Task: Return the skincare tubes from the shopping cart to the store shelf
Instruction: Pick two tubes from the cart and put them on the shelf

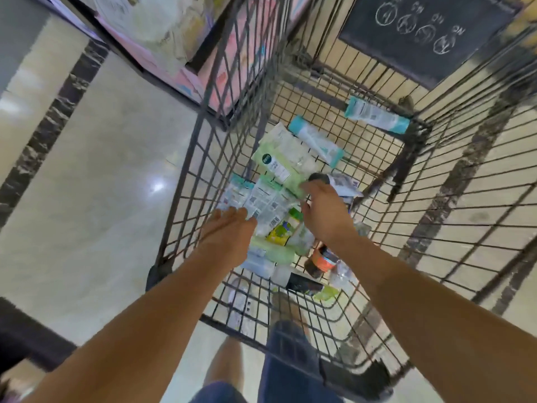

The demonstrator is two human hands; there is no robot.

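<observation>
Several skincare tubes lie on the floor of the wire shopping cart point(186, 158). A light green tube point(279, 161) lies mid-cart, two white tubes with teal ends point(316, 141) point(374, 114) lie farther back, and white tubes with barcodes point(261, 199) lie near the left wall. My left hand point(229, 228) reaches in with straight fingers, its tips touching the barcode tubes. My right hand point(322, 210) hovers over the near end of the green tube, thumb spread; its fingertips are hidden, so a grip cannot be judged.
A yellow-green bottle point(283, 228), an orange-labelled jar point(321, 261) and a black tube point(305, 283) lie nearer me in the cart. The store shelf point(162, 39) stands at upper left. A chalkboard sign point(427, 33) hangs past the cart. Tiled floor surrounds it.
</observation>
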